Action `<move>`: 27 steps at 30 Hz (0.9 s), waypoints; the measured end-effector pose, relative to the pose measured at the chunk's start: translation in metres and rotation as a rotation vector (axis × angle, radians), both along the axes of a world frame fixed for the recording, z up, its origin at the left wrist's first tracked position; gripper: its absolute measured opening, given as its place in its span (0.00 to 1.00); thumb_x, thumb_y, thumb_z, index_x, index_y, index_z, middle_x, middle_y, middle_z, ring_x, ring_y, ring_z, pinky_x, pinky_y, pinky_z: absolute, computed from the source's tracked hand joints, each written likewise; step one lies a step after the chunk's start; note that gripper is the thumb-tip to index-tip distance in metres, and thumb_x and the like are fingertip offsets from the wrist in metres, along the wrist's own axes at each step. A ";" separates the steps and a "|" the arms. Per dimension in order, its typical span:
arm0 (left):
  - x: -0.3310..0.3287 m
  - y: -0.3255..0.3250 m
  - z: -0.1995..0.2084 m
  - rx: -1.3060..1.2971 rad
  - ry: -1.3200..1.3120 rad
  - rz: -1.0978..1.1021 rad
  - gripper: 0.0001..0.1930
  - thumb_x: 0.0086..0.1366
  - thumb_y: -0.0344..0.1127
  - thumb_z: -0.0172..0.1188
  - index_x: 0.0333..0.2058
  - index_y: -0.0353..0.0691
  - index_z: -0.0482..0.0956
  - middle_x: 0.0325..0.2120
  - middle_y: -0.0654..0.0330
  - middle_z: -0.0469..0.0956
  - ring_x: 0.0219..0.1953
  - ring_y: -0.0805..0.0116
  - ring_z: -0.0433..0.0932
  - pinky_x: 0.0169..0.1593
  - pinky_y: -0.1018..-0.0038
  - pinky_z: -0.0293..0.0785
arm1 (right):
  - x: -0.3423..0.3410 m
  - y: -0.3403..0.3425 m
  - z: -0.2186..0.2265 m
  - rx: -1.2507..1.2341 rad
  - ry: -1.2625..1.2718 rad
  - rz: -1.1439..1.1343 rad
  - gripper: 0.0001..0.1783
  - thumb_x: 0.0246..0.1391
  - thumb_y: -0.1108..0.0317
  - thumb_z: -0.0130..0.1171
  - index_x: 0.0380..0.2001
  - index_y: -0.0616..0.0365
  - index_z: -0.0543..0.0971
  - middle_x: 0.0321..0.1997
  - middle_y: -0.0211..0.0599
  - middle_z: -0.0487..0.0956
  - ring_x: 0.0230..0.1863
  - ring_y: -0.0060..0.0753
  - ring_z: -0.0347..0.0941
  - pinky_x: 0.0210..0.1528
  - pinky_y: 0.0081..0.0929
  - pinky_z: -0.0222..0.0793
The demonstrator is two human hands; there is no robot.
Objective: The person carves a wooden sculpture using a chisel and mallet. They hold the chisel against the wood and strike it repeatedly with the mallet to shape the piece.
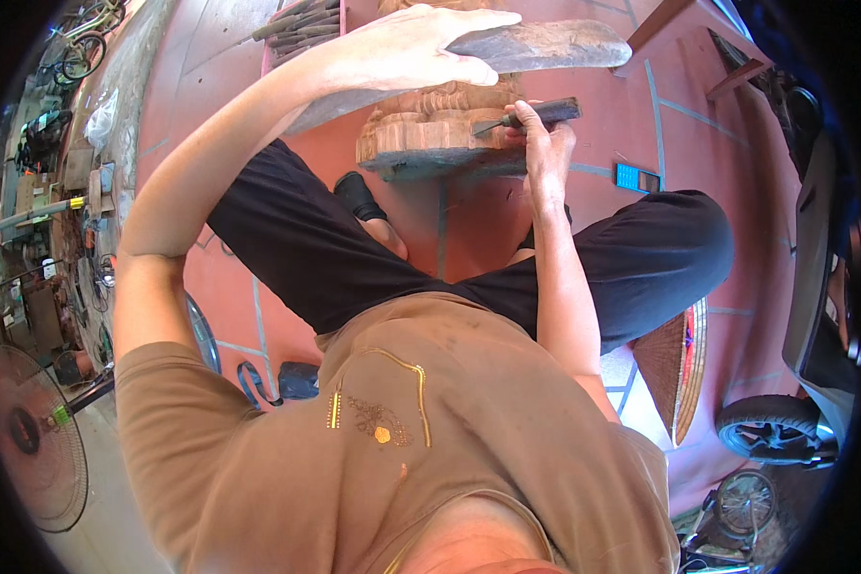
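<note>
A carved block of reddish-brown wood (421,139) lies on the floor in front of my crossed legs, its upper part hidden behind my left arm. My left hand (416,48) is closed on a long, flattened wooden club (555,46), raised across the carving. Part of the club's other end shows below my forearm. In my right hand (545,148) is a wood chisel (557,110), pinched by its dark handle. Its metal blade points left at the carving's right side; whether the edge touches the wood I cannot tell.
Several carving tools (301,31) lie in a tray beyond my left forearm. A blue-keyed phone (636,178) rests by my right knee. A conical hat (674,368) and a motorbike wheel (770,429) are at right, a standing fan (36,430) at left.
</note>
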State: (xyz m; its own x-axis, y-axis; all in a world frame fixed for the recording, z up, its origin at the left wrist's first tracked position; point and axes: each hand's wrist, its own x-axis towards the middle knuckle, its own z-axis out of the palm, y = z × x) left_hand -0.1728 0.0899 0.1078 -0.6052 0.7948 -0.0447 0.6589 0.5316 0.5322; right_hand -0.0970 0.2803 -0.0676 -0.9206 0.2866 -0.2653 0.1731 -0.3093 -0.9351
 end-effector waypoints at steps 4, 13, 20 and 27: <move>0.005 -0.027 -0.052 0.175 0.511 0.142 0.34 0.67 0.42 0.64 0.70 0.49 0.65 0.39 0.50 0.85 0.36 0.54 0.85 0.42 0.59 0.81 | 0.003 -0.015 0.002 0.201 0.121 0.055 0.13 0.60 0.68 0.67 0.44 0.64 0.78 0.36 0.39 0.85 0.32 0.24 0.79 0.35 0.24 0.76; 0.038 -0.021 0.013 0.220 -0.273 0.408 0.38 0.68 0.37 0.62 0.73 0.38 0.57 0.62 0.45 0.74 0.64 0.56 0.73 0.65 0.68 0.67 | 0.002 -0.001 0.006 0.083 0.077 0.036 0.15 0.60 0.67 0.68 0.45 0.63 0.77 0.36 0.38 0.84 0.32 0.24 0.77 0.37 0.25 0.74; 0.063 -0.056 -0.025 0.640 -0.529 0.689 0.35 0.68 0.37 0.63 0.71 0.45 0.63 0.32 0.55 0.81 0.27 0.67 0.80 0.30 0.73 0.77 | 0.002 -0.011 0.010 0.117 0.185 0.026 0.16 0.61 0.70 0.67 0.48 0.62 0.76 0.39 0.36 0.83 0.35 0.23 0.77 0.40 0.22 0.73; 0.106 -0.064 -0.078 1.013 -0.739 0.856 0.32 0.67 0.32 0.64 0.67 0.35 0.64 0.25 0.60 0.76 0.20 0.73 0.75 0.23 0.78 0.72 | 0.006 -0.024 0.021 0.640 0.225 0.176 0.13 0.59 0.71 0.68 0.44 0.58 0.77 0.38 0.36 0.84 0.36 0.30 0.80 0.43 0.27 0.76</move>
State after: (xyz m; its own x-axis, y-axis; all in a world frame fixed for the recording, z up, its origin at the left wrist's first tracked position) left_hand -0.0669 0.0259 0.0297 -0.9734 0.1066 -0.2028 -0.2194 -0.1779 0.9593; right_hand -0.0911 0.2568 -0.0462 -0.9803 0.1650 0.1082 -0.0486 0.3292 -0.9430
